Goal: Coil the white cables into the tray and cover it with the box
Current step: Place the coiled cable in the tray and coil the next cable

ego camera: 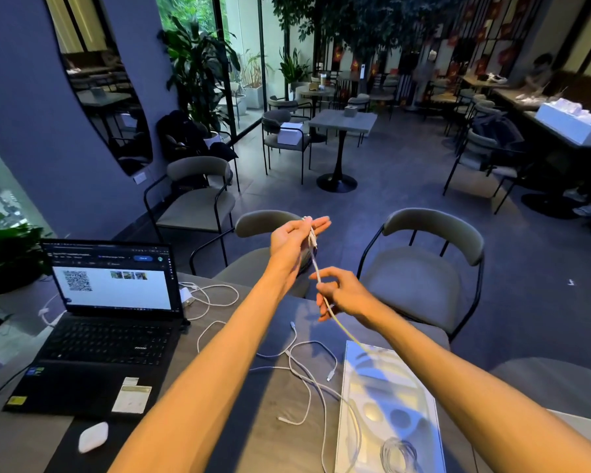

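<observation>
My left hand [296, 242] is raised above the table's far edge and pinches the end of a white cable [315, 264]. Below it, my right hand [342, 295] grips the same cable, which runs taut down toward the white tray [420, 397] at the lower right. A coiled cable [399, 454] lies in the tray's near end. Several loose white cables [301, 367] sprawl on the table between my arms. No box is clearly visible near the tray.
An open laptop [110, 319] stands at the left, with a white charger [186, 295] and its cord behind it and a white mouse [93, 436] in front. Two grey chairs [420, 278] face the table's far edge.
</observation>
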